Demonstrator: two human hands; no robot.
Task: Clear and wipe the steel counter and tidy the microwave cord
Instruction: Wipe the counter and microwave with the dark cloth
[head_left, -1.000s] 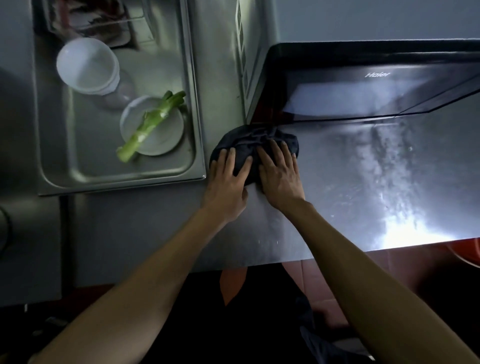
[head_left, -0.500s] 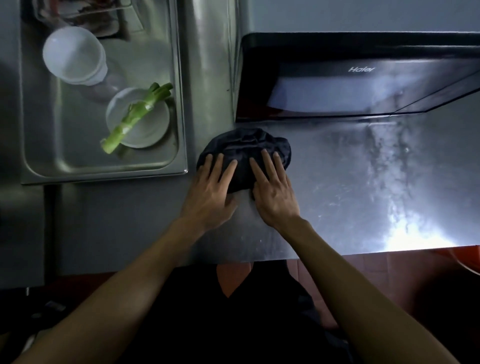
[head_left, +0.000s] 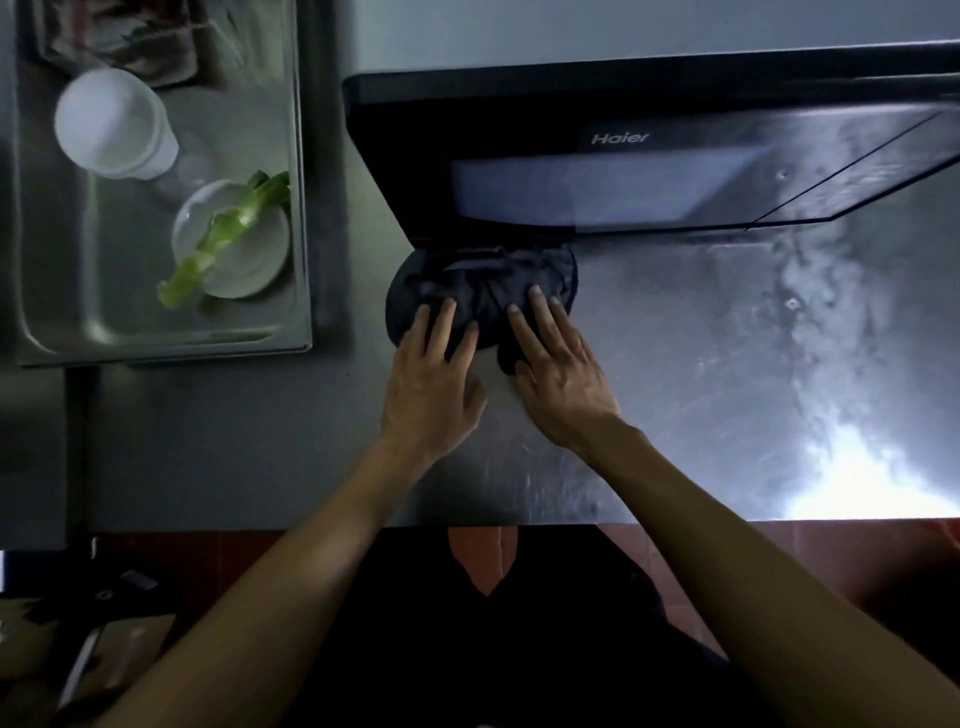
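Scuffed shiny steel counter (head_left: 727, 364) – dark cloth (head_left: 483, 291)

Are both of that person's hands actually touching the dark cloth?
Touching. The head view shows the left hand and right hand with straight fingers laid flat on the dark cloth.

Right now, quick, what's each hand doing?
Left hand: open, straight fingers pressing the crumpled dark cloth on the steel counter.
Right hand: open, pressing the same cloth.
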